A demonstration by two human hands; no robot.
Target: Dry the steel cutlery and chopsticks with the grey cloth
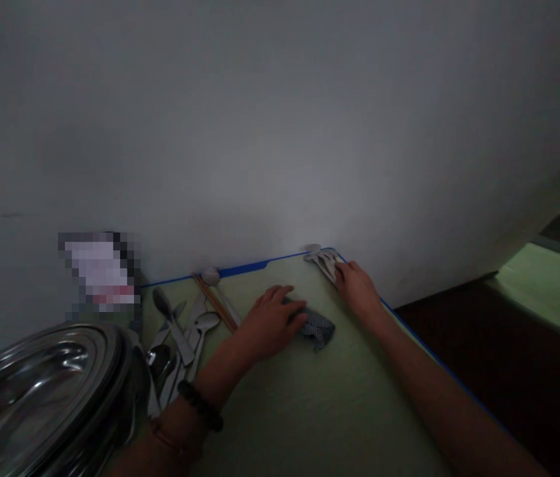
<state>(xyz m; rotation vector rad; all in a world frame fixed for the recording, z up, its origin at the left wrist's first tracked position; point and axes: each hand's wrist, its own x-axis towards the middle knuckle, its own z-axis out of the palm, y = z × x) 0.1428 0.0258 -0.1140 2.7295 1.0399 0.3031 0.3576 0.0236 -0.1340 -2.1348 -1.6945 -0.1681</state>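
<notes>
At the table's far right corner lies a small bunch of metal cutlery (323, 265), with what look like fork heads and one spoon bowl. My right hand (359, 295) has its fingers closed around the near end of this bunch. My left hand (274, 321) hovers low over the table with its fingers spread and nothing in them. Just beside its fingertips is a crumpled grey patterned cloth (318, 328); whether they touch it I cannot tell. Left of my left hand, loose spoons (207, 322), knives and a pair of wooden chopsticks (215, 303) lie scattered.
A stack of shiny oval metal trays (105, 338) fills the near left. Behind it stands a blurred-out object (101, 271) against the grey wall (270, 132). The pale green table (339, 411) has a blue edge; past its right side is dark floor and another green surface (548, 285).
</notes>
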